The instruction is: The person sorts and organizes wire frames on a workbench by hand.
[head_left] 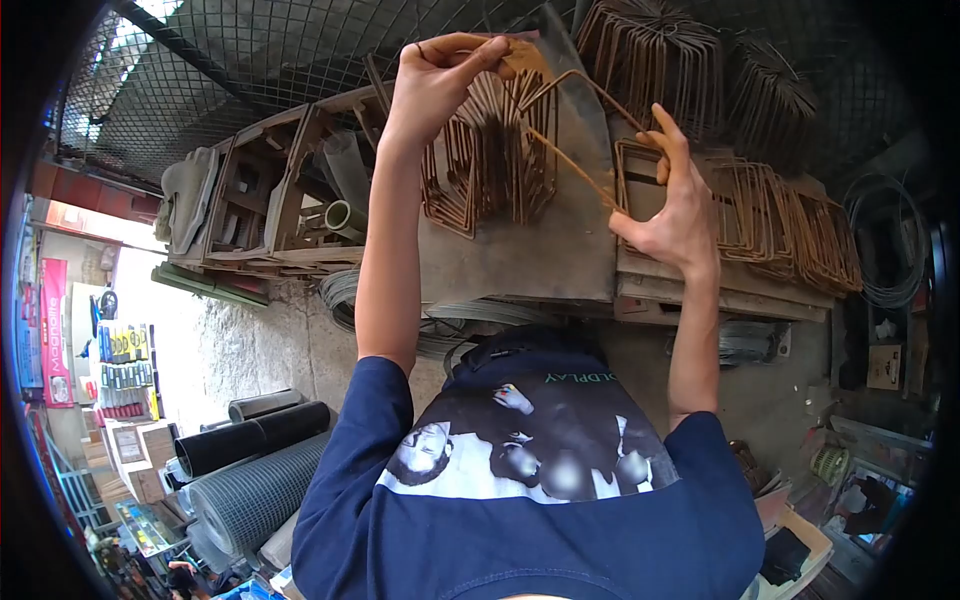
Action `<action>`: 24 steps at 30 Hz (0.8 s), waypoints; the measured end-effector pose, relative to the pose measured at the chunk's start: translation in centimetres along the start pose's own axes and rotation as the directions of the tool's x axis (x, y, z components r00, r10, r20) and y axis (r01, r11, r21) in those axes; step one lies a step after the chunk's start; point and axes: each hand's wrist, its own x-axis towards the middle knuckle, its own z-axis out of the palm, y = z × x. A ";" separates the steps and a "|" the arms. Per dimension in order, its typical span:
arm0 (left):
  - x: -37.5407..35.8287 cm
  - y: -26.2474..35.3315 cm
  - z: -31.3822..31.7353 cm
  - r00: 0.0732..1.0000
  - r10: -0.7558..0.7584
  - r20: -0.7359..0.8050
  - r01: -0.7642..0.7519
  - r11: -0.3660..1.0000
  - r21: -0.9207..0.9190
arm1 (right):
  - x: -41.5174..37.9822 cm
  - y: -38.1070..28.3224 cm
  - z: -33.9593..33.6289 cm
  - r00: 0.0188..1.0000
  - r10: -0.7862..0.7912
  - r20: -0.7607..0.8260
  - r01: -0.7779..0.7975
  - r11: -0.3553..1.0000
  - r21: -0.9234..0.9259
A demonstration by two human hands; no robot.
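My right hand (672, 205) holds a rusty bent steel rod stirrup (575, 172) between thumb and fingers, one leg at the thumb and another by the fingertips. My left hand (445, 80) is raised at the top of the bench, thumb and fingers pinched together. What lies in that pinch is hidden; a brownish blurred patch shows just beside the fingertips. Below and right of my left hand, a bundle of rusty rectangular stirrups (490, 165) stands on the worktop (540, 255).
More bent stirrups (790, 220) lie to the right, with further stacks (655, 55) behind. A wooden rack (265, 190) stands left, below wire mesh (250, 50). Coiled wire (890, 240) hangs far right. Rolls of mesh (250, 505) lie at lower left.
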 end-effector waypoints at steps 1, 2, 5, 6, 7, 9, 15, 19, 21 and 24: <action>0.0 -0.1 -0.1 1.000 0.025 0.016 -0.025 1.000 -0.010 | -0.1 0.1 0.1 1.000 0.007 0.006 -0.007 1.000 0.015; 0.1 -0.2 -0.2 0.999 0.003 0.032 -0.004 0.999 0.042 | -0.2 0.0 0.0 1.000 0.007 0.006 -0.007 1.000 0.011; 0.0 0.2 -0.1 0.997 0.016 0.069 -0.022 0.997 0.079 | -0.2 -0.2 -0.1 0.999 0.031 0.024 -0.031 0.999 0.015; -0.1 0.3 0.0 0.998 0.011 0.066 -0.017 0.997 0.078 | -0.1 -0.3 -0.1 1.000 0.017 0.021 -0.017 1.000 -0.005; -0.1 0.5 0.1 0.999 0.005 0.049 -0.009 0.996 0.094 | 0.0 -0.4 -0.2 1.000 0.004 0.014 -0.003 1.000 -0.025; 0.0 0.5 0.1 0.999 0.003 0.036 -0.007 0.994 0.108 | -0.1 -0.1 -0.1 0.999 0.013 0.032 -0.012 1.000 -0.024; -0.2 0.2 0.4 0.998 0.026 0.053 -0.029 0.997 0.072 | -1.4 1.7 1.0 1.000 0.017 0.013 -0.018 0.995 0.093; -0.3 0.0 0.4 0.999 0.031 0.032 -0.033 0.996 0.079 | -2.2 2.2 2.1 0.999 0.044 -0.031 -0.035 0.969 0.243; -0.5 -0.2 0.4 0.999 0.030 0.033 -0.033 0.995 0.093 | -2.6 3.7 3.6 0.998 0.020 -0.053 -0.007 0.970 0.242; -0.6 -0.1 0.6 0.999 0.018 0.028 -0.020 0.997 0.071 | -3.1 4.3 5.4 0.994 -0.008 -0.113 0.037 0.966 0.258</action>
